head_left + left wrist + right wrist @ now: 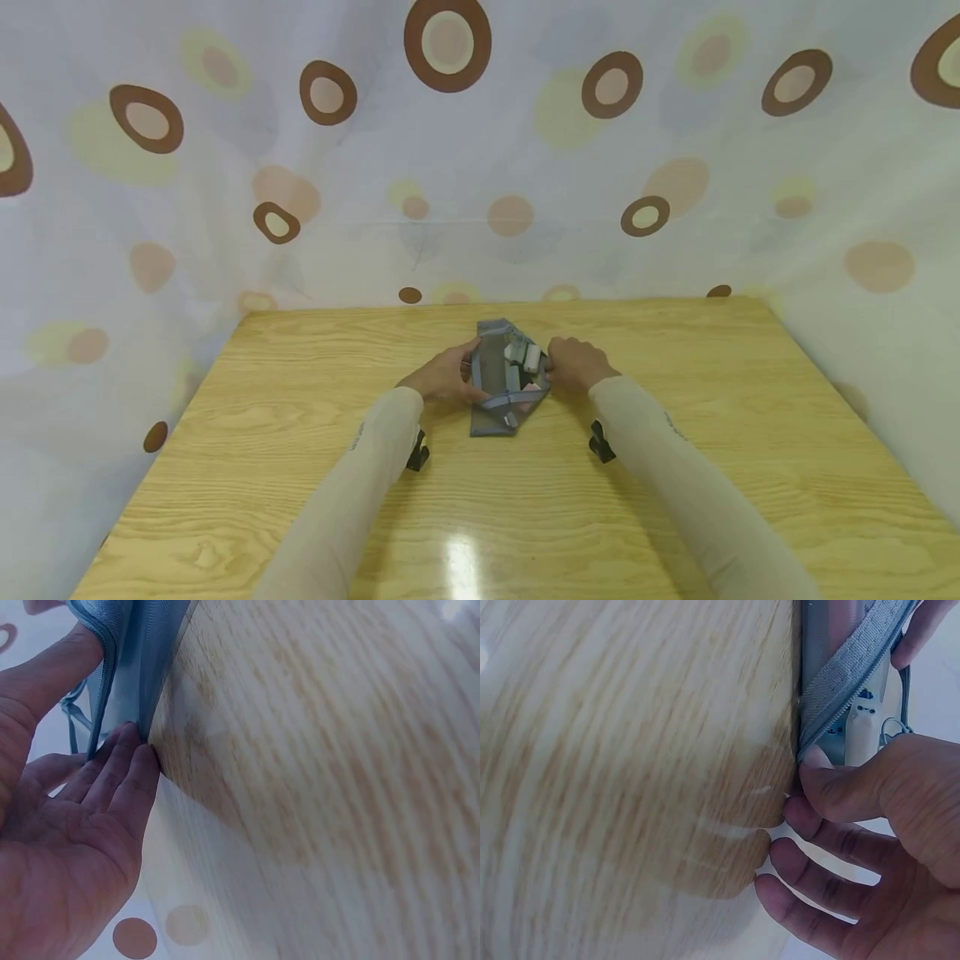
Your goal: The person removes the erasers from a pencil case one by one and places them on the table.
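Note:
A grey-blue mesh zip pouch (491, 367) lies on the wooden table with its zipped mouth spread wide on the right side. Inside it show a small white block (532, 359), other pale pieces and a pink piece (531, 387). My left hand (442, 374) holds the pouch's left side, thumb at the zipper edge and fingers against the mesh near the tabletop. At the opposite corner, my right hand (577, 364) pinches the zipper edge (847, 694) between thumb and forefinger, its other fingers curled near the wood.
The wooden table (300, 500) reaches back to a pale wall covering (480, 150) with brown and yellow spots, which also runs along both sides. Black wrist mounts hang beneath the left sleeve (360, 475) and the right sleeve (675, 475).

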Demonstrator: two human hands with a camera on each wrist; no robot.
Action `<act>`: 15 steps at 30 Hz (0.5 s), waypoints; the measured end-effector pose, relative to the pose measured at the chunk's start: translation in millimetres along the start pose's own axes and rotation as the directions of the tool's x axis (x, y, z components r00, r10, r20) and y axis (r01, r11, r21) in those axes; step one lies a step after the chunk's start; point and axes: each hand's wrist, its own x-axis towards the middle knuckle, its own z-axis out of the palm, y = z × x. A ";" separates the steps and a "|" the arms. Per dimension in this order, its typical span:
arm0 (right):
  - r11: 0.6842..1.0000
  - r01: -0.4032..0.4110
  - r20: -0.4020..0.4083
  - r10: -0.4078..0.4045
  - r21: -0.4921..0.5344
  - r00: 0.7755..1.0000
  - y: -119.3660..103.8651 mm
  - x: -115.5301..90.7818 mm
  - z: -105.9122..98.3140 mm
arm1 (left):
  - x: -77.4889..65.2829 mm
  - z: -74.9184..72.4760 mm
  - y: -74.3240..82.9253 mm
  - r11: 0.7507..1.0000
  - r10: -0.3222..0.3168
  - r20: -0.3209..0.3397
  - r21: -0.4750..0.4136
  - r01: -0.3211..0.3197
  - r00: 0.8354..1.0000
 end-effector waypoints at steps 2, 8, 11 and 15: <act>1.000 -0.005 -0.002 0.005 0.007 1.000 0.8 -0.8 1.6 | 0.2 0.7 -0.3 1.000 0.009 0.003 0.014 -0.009 1.000; 1.000 -0.012 -0.006 0.013 0.015 1.000 1.3 -1.2 2.0 | -1.3 1.9 1.5 0.999 -0.001 -0.004 0.038 0.001 1.000; 1.000 -0.009 -0.001 0.009 0.023 1.000 1.7 0.1 1.9 | -1.9 1.9 2.9 1.000 -0.005 -0.002 0.030 0.005 1.000; 0.999 0.004 -0.008 -0.004 0.034 1.000 3.4 1.3 2.2 | -2.4 0.7 4.8 1.000 -0.001 0.006 0.017 0.001 1.000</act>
